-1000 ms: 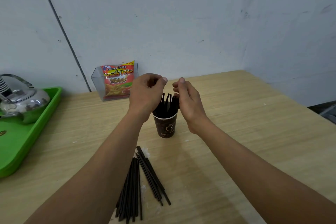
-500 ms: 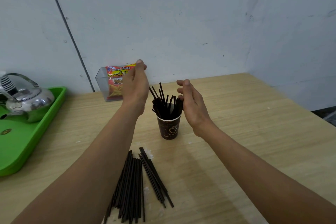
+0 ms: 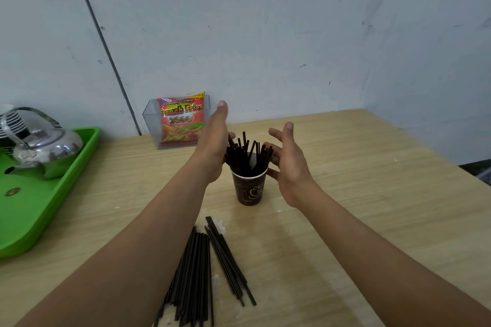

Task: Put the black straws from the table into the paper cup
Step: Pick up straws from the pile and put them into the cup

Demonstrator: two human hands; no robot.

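Observation:
A dark brown paper cup stands upright in the middle of the wooden table, with several black straws sticking up out of it. My left hand is just left of the straws, fingers stretched out, its palm against the bundle. My right hand is at the cup's right, fingers spread, fingertips close to the straws and rim. Neither hand holds anything. Two loose piles of black straws lie flat on the table in front of the cup, between my forearms.
A green tray with a shiny metal kettle sits at the left edge. A clear plastic box holding a French Fries snack bag stands by the back wall. The table's right edge runs diagonally at the far right.
Both hands were pinched together above the cup a second ago. They have let go and spread apart to either side, fingers now opened, and the straws stand loose in the cup.

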